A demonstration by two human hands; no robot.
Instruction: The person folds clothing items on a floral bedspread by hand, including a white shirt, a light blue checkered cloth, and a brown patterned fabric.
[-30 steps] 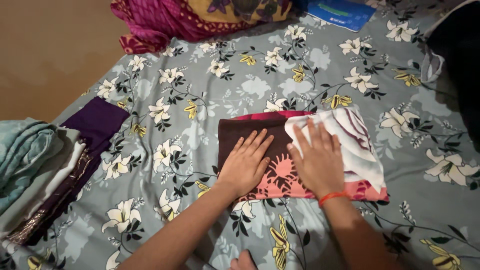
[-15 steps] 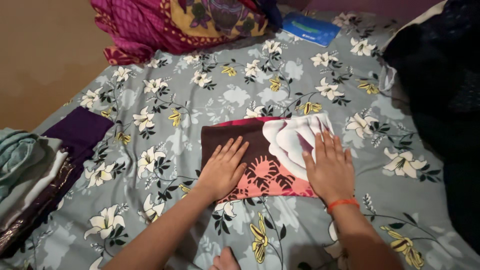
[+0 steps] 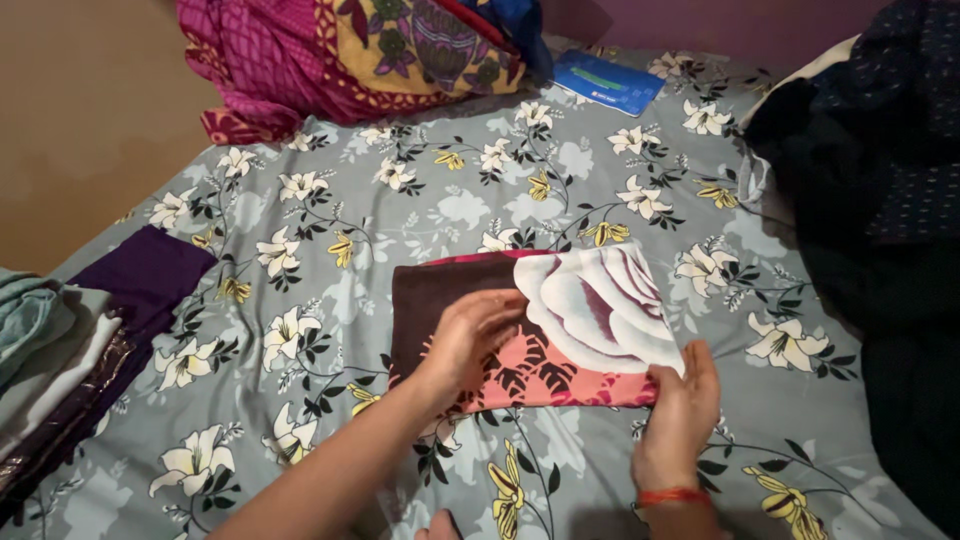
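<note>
Head view: folded floral cloth [image 3: 540,330], maroon, coral and white, mid-bed on the grey flowered bedsheet [image 3: 400,200]; both hands, flat on it half a second ago, have shifted: left hand [image 3: 470,335] curls loosely on top, right hand [image 3: 680,415] pinches the near-right edge, smoothing giving way to lifting.

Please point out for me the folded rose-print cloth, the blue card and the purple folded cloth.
folded rose-print cloth [image 3: 585,305]: head view, on the white rose print.
blue card [image 3: 608,82]: head view, on its middle.
purple folded cloth [image 3: 145,275]: head view, on its flat top.
</note>
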